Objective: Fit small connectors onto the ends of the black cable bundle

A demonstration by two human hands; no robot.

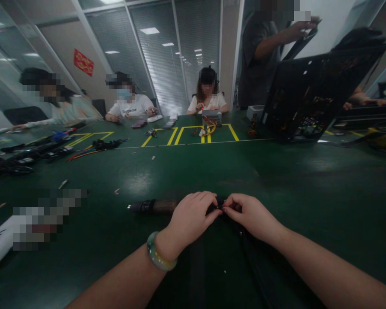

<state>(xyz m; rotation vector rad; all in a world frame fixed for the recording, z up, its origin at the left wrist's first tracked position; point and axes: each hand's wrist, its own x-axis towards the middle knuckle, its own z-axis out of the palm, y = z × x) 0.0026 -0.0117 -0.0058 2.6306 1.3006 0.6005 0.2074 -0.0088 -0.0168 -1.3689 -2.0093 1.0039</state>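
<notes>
A dark, stick-shaped corded hand tool (pixel 162 206) lies across the table in front of me, its small metal tip pointing left and its barrel brownish. My left hand (pixel 193 214) curls over the tool's right part, thumb and fingers closing near its end. A bracelet (pixel 161 252) circles that wrist. Right beside it, my right hand (pixel 249 212) pinches at the same end with thumb and forefinger; what lies between the fingertips is too small to make out. From under my hands a black cable (pixel 249 253) runs down toward the table's near edge.
A green table (pixel 148 266) spans the view. A white object (pixel 1 244) lies at left, beyond it a heap of dark cables (pixel 25 150). Several people work across the table, near a grey box with coloured wires (pixel 212 118). A black computer case (pixel 315 94) stands tilted at right.
</notes>
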